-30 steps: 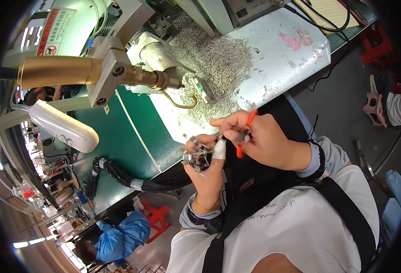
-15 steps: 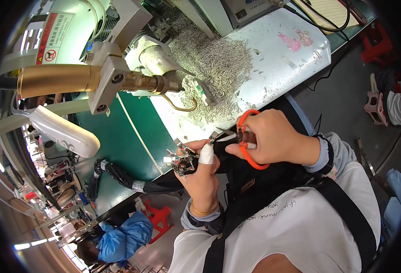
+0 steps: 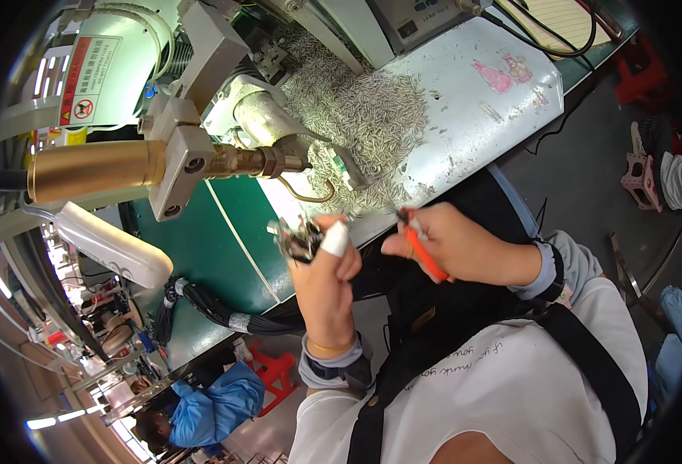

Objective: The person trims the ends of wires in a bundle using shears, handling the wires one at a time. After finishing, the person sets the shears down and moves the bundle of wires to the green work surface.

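My left hand (image 3: 327,290) is closed around a bunch of small metal connectors (image 3: 298,238) that stick out past its fingers. A white wrap (image 3: 335,239) covers the tip of its thumb. To its right, my right hand (image 3: 472,246) grips orange-handled cutting pliers (image 3: 427,254). The plier jaws are blurred and point toward the left hand, with a gap between them. Both hands are just in front of the white plate's near edge. Which connector the left fingers pinch is too blurred to tell.
A gold cylindrical soldering head (image 3: 97,162) on a metal bracket (image 3: 180,158) reaches in from the left. Behind my hands, a heap of small metal pieces (image 3: 379,116) covers part of the white plate (image 3: 503,104). Black cables (image 3: 209,305) lie bundled on the green mat (image 3: 194,232).
My left hand has moved up and left with the connectors, away from the plier jaws. My right hand has turned the pliers, whose handles now look closer together.
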Demonstrator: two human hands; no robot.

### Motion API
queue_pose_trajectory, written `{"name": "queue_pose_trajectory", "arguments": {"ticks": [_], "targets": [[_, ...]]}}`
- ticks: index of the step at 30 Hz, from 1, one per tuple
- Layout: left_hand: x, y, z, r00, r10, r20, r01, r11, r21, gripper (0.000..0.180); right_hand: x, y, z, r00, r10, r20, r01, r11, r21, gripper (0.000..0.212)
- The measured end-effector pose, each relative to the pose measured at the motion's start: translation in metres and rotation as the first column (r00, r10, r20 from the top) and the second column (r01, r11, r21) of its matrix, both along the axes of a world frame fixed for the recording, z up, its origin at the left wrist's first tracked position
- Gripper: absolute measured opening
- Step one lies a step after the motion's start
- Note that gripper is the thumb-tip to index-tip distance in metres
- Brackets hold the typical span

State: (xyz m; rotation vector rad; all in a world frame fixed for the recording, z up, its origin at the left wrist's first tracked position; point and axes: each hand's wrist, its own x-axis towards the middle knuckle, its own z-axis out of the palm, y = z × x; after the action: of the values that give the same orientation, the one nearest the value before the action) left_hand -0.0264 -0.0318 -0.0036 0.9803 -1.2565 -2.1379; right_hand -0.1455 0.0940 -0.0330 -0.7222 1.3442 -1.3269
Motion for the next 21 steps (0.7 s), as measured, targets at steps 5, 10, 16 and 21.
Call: {"name": "queue_pose_trajectory", "arguments": {"ticks": [5, 10, 16, 21], "targets": [[-0.028, -0.023, -0.006, 0.993, -0.070, -0.099, 0.080, 0.992, 0.102, 0.011, -0.011, -0.022, 0.015, 0.959, -0.281, 0.048, 0.284, 0.957, -0.064, 0.020], [-0.035, -0.033, -0.007, 0.994, -0.069, -0.084, 0.076, 0.993, 0.085, 0.013, -0.029, -0.055, 0.010, 0.873, -0.353, -0.336, 0.304, 0.933, -0.190, 0.015], [-0.033, -0.047, -0.007, 0.988, -0.154, -0.009, 0.154, 0.982, 0.109, 0.019, -0.037, -0.062, 0.014, 0.949, -0.250, -0.190, 0.237, 0.967, -0.088, 0.014], [-0.029, -0.055, -0.010, 0.979, -0.201, -0.044, 0.206, 0.964, 0.168, 0.023, -0.035, -0.063, 0.010, 0.926, -0.273, -0.260, 0.248, 0.961, -0.125, 0.013]]}}
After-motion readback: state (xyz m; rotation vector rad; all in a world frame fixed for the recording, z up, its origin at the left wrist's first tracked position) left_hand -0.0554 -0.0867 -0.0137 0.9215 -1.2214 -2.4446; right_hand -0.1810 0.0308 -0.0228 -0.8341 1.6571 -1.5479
